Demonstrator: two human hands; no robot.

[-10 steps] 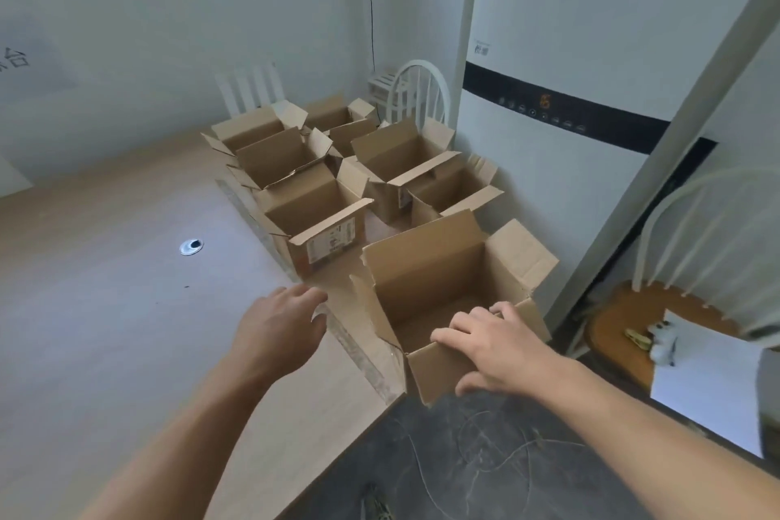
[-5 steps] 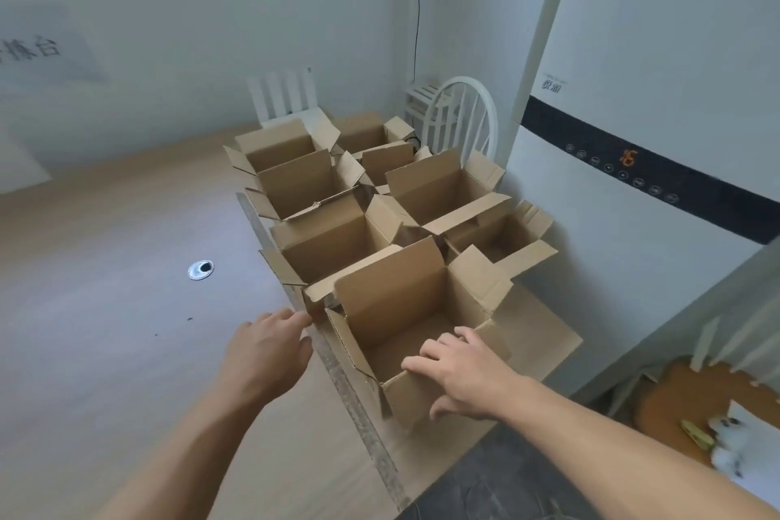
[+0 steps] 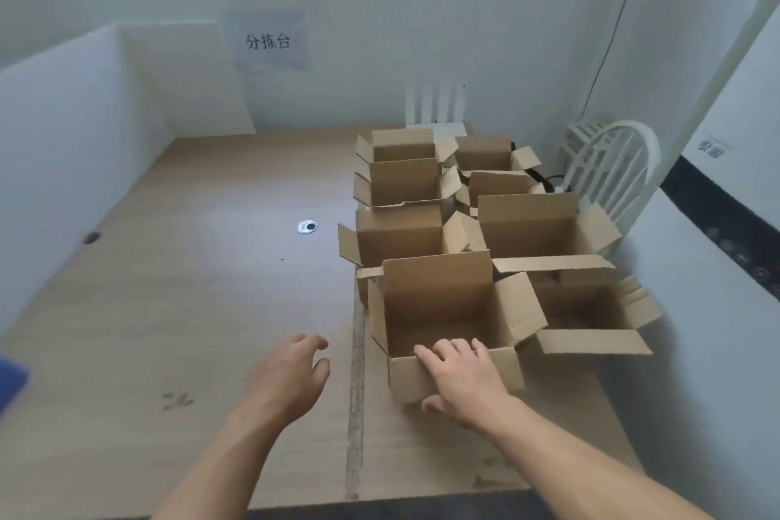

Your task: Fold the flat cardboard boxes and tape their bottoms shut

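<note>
We record the right hand [image 3: 460, 382] at the near right of the light wooden table [image 3: 169, 287]. Its fingers are hooked over the near rim of the nearest brown cardboard box [image 3: 439, 287] and its thumb is on the outer wall below, so it holds that wall. The left hand [image 3: 287, 380] hovers over the table just left of the box, fingers loosely spread, holding nothing.

The nearest brown cardboard box stands upright with its top flaps splayed, at the near end of two rows of erected brown cardboard boxes [image 3: 401, 241] that run toward the far wall. Its taped underside is hidden.

We judge the step in hand to be seating this finished box in line. The next move calls for the right hand to let go and both hands to fetch another flat blank. No flat blank or tape is in view.

Farther off, left of the rows, a small round white-and-black disc [image 3: 307, 227] lies on the table. A white spindle-back chair [image 3: 608, 165] stands at the far right.
</note>
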